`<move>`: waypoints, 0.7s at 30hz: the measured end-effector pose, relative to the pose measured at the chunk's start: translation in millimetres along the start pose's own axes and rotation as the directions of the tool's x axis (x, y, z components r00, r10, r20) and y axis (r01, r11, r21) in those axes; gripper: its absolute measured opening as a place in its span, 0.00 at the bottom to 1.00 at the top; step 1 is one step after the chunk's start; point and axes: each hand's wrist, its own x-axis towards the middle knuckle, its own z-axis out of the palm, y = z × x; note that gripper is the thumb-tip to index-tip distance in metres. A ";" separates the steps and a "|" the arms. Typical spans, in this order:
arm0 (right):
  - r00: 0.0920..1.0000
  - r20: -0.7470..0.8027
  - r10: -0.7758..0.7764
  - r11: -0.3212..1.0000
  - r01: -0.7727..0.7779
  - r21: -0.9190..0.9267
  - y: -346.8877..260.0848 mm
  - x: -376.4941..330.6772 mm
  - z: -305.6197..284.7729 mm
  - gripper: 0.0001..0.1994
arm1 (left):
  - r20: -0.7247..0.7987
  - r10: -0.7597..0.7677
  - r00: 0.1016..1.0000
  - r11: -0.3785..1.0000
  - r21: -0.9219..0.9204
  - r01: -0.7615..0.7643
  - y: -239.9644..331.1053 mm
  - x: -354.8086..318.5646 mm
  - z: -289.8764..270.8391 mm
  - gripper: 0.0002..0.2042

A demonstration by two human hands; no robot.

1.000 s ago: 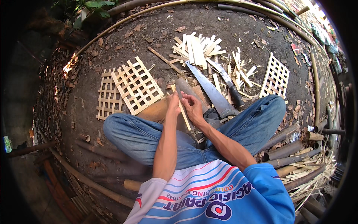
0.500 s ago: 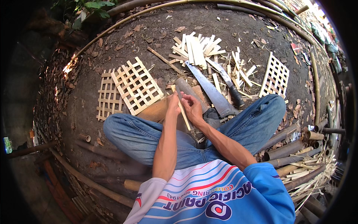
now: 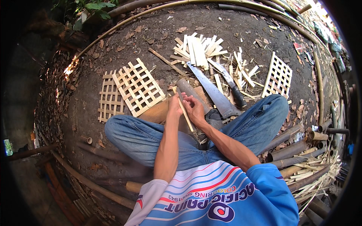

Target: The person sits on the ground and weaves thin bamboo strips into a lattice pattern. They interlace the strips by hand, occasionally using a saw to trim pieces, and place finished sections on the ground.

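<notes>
My left hand [image 3: 174,107] is closed on a pale bamboo strip [image 3: 187,119], which slants between my hands toward my lap. Close against its right side, my right hand [image 3: 194,109] has curled fingers around what looks like a small knife; a narrow grey blade [image 3: 180,94] shows by the strip's upper end, while the handle is hidden. Both hands are over my crossed legs, in front of a thick bamboo piece [image 3: 190,89]. A handsaw [image 3: 213,90] with a wide blade lies just right of my right hand, and a dark-handled machete [image 3: 230,81] lies beside it.
Woven bamboo lattice panels lie at left [image 3: 138,87] and right [image 3: 277,76]. Ahead is a heap of cut bamboo slats [image 3: 198,49], with loose offcuts [image 3: 244,73] alongside. Bamboo poles [image 3: 288,152] and a pile of thin strips [image 3: 313,177] lie at lower right. Leaves dot the soil.
The strip and blade have shifted very slightly between my fingers. Both hands keep nearly the same place and grip.
</notes>
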 end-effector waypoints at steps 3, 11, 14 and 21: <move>1.000 -0.004 -0.007 1.000 0.007 -0.022 -1.2 1.2 -2.8 0.11 | 0.010 -0.029 1.000 0.999 -0.028 0.029 0.3 -4.5 4.6 0.17; 0.999 0.019 -0.051 0.997 0.052 -0.050 -8.3 0.1 -5.3 0.10 | 0.028 -0.035 0.999 0.992 -0.117 0.038 2.6 -5.2 2.2 0.19; 0.994 0.009 -0.111 0.991 0.112 -0.067 -7.9 1.3 -6.0 0.10 | 0.057 -0.023 0.998 0.990 -0.139 0.031 3.1 -7.6 4.4 0.19; 0.990 0.020 -0.141 0.986 0.142 -0.085 -14.8 0.3 -8.6 0.10 | 0.116 0.037 0.993 0.992 -0.121 -0.023 4.9 -13.2 9.6 0.22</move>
